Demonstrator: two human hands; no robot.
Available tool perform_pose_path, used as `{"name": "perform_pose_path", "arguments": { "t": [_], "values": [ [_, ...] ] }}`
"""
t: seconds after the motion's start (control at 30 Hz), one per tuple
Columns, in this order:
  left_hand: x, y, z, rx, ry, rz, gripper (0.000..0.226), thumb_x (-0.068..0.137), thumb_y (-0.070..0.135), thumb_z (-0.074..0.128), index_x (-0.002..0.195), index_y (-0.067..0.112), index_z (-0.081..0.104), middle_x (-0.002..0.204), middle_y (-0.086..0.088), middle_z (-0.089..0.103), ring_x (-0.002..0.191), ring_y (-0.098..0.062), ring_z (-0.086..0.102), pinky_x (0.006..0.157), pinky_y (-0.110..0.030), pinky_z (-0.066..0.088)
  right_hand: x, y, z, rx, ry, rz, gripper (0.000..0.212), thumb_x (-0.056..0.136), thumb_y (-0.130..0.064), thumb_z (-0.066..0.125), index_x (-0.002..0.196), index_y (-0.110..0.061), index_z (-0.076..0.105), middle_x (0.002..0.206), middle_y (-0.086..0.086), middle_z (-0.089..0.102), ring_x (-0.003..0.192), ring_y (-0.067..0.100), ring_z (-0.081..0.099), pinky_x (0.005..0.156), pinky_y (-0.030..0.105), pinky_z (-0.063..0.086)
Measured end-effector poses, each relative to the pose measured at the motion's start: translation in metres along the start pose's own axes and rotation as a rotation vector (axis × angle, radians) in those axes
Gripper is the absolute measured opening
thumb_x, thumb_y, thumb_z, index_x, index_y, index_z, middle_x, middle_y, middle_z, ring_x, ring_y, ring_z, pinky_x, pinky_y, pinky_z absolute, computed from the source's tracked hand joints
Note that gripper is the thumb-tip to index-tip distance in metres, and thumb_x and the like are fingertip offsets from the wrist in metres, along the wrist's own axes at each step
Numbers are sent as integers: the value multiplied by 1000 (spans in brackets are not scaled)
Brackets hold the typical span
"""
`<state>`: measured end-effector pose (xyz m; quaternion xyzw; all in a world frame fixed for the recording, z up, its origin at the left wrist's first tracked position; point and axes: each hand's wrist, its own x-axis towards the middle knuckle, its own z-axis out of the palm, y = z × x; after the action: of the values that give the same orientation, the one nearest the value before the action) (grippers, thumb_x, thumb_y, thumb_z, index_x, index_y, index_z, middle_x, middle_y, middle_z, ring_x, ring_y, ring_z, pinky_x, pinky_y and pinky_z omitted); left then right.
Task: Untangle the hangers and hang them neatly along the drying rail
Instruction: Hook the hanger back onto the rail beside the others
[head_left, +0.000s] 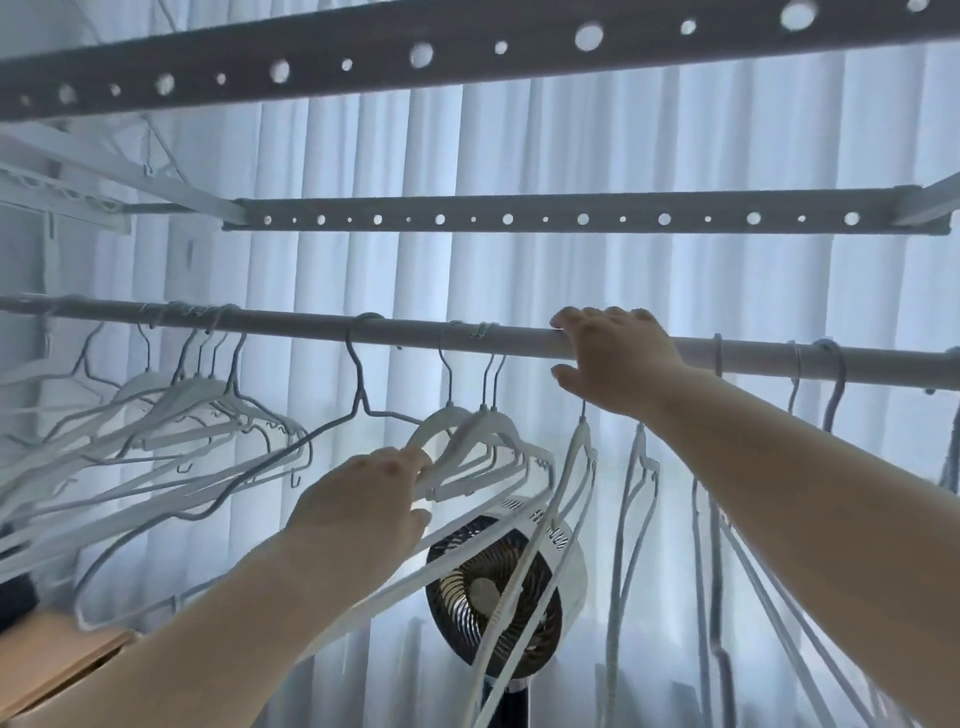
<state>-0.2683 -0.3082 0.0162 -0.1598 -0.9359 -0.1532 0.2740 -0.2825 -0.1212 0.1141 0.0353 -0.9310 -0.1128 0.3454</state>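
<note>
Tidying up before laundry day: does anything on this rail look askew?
Yes. The left hanger bunch on the rail is crowded, tilted and overlapping; the white hanger below the right hand hangs turned sideways.

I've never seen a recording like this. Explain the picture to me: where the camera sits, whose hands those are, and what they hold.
There is no machine here. A person works with bare hands, and the single camera is worn on their head, so you look out along both arms. The left hand grips the shoulder of a white hanger, one of a small bunch hooked on the drying rail. The right hand holds that rail, fingers over the top and thumb beneath. More hangers crowd the rail's left end, and a few hang further right. Two bars with holes run above. Behind are a pale curtain and a fan.
</note>
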Motion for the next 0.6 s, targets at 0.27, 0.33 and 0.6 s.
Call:
{"name": "perform_pose_path", "arguments": {
  "t": [0.27, 0.33, 0.6],
  "values": [
    [7, -10, 11, 163, -16, 18, 22, 91, 14, 42, 109, 17, 53, 109, -1, 55, 98, -24, 60, 77, -29, 45, -8, 10, 1, -13, 4, 71, 37, 89, -11, 45, 126, -13, 43, 122, 8, 53, 113, 28, 49, 94, 34, 35],
    [9, -10, 14, 209, -29, 21, 21, 91, 13, 41, 109, 15, 53, 108, -4, 57, 99, -26, 60, 77, -30, 45, -10, 13, 0, -7, 7, 75, 38, 89, -8, 44, 126, -13, 43, 122, 8, 53, 113, 28, 49, 94, 34, 35],
    [14, -25, 17, 283, -40, -11, 21, 92, 11, 42, 110, 14, 52, 107, -6, 64, 100, -26, 61, 73, -28, 42, -15, 18, 0, -8, -32, 59, 42, 90, -15, 46, 131, -14, 38, 126, 7, 50, 116, 26, 45, 99, 32, 31]
  ]
}}
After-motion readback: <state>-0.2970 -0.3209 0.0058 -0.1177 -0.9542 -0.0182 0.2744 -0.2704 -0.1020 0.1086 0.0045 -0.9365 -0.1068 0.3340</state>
